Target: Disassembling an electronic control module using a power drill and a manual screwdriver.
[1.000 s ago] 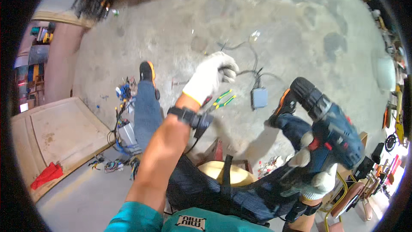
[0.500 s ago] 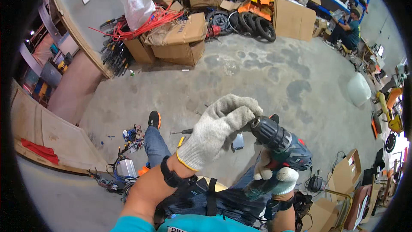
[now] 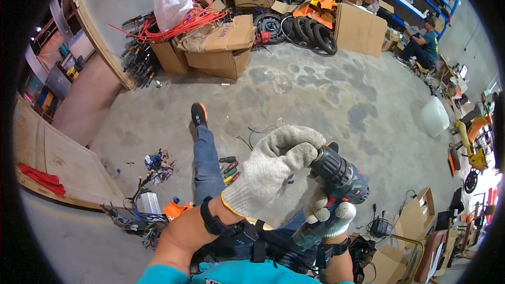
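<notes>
One power drill (image 3: 357,186): dark body, red accents; held up between both hands, its black chuck (image 3: 332,164) turned toward the left.
Right hand (image 3: 329,213): white knit glove; fingers curled round the drill's handle.
Left hand (image 3: 279,163): matching glove; fingers bent at the chuck's nose; whether they pinched anything there could not be told.
Left leg (image 3: 206,165): blue jeans, stretched forward; black-and-orange shoe (image 3: 199,114) on the concrete floor (image 3: 294,94).
Hand tools (image 3: 230,170): small cluster, some handles green or yellow, just beside that leg.
Silver box (image 3: 150,203): left of the leg, among loose wiring (image 3: 118,215), near an orange piece (image 3: 176,210).
Open carton (image 3: 415,218): right side; black corded device (image 3: 380,227) near it.
Red cloth (image 3: 42,180): along the edge of a pale panel (image 3: 58,158), far left.
White container (image 3: 435,116): rounded, well apart from the hands.
Cartons (image 3: 218,63): piled toward the back, coiled red tubing (image 3: 184,26) over them.
Tyres (image 3: 315,34): several, black, side by side.
Co-worker (image 3: 427,50): seated, far right, near blue shelving (image 3: 448,19).
</notes>
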Action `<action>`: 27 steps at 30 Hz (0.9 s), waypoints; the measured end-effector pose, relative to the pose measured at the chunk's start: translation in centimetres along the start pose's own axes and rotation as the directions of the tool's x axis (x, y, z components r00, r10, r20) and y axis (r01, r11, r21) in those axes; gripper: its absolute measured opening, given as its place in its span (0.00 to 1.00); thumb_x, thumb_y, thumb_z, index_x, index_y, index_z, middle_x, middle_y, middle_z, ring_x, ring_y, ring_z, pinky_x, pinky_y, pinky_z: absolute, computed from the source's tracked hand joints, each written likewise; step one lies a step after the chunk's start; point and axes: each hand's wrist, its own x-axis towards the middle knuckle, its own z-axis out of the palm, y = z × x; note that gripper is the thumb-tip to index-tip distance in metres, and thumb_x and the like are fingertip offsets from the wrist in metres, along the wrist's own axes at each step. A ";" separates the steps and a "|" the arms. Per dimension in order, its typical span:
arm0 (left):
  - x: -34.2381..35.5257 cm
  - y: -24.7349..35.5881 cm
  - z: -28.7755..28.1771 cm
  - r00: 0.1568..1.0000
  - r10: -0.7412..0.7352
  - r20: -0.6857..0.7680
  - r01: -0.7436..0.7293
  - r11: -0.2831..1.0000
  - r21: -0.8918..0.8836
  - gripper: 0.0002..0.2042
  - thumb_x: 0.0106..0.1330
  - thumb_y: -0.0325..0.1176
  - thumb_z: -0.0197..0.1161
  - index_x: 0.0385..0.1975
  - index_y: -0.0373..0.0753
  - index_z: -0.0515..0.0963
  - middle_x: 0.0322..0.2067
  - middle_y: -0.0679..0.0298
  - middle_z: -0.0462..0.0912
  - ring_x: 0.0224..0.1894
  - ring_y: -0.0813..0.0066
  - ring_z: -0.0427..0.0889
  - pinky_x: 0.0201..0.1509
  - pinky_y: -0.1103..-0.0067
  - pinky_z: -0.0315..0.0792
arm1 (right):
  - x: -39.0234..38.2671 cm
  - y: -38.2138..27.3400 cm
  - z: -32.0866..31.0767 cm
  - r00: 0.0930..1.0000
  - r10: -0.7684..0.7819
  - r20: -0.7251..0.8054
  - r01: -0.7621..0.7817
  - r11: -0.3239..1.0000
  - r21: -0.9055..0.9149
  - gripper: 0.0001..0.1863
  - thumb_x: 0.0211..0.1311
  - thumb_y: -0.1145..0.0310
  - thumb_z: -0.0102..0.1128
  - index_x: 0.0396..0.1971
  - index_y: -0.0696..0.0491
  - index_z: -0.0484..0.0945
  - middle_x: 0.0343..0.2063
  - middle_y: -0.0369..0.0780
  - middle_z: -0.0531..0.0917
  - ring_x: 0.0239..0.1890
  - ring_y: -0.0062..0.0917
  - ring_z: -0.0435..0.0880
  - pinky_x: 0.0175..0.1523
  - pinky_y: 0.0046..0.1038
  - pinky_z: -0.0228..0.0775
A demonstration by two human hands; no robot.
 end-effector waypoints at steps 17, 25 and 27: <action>-0.1 -0.1 -4.4 0.996 0.087 -0.021 -0.086 0.996 0.036 0.07 0.73 0.25 0.65 0.47 0.37 0.84 0.55 0.54 0.85 0.55 0.71 0.83 0.63 0.74 0.77 | 1.1 1.2 -0.7 0.992 0.068 -0.104 -0.080 0.989 -0.121 0.44 0.50 0.57 0.74 0.65 0.64 0.70 0.38 0.44 0.84 0.24 0.28 0.79 0.31 0.37 0.76; -0.5 -1.1 -5.9 0.993 0.113 -0.034 -0.112 0.993 0.029 0.07 0.74 0.26 0.64 0.48 0.37 0.82 0.57 0.52 0.84 0.56 0.68 0.83 0.63 0.73 0.78 | 0.7 0.9 -2.2 0.952 0.080 -0.296 -0.159 0.955 -0.251 0.43 0.51 0.60 0.73 0.68 0.60 0.69 0.52 0.48 0.81 0.32 0.33 0.81 0.40 0.43 0.78; -0.4 -1.3 -6.3 0.992 0.117 -0.041 -0.116 0.992 0.044 0.07 0.74 0.26 0.64 0.49 0.37 0.82 0.57 0.51 0.83 0.57 0.67 0.84 0.65 0.72 0.78 | 1.0 0.7 -1.8 0.949 0.098 -0.301 -0.173 0.956 -0.235 0.42 0.53 0.67 0.71 0.70 0.60 0.67 0.56 0.49 0.80 0.37 0.36 0.84 0.49 0.49 0.79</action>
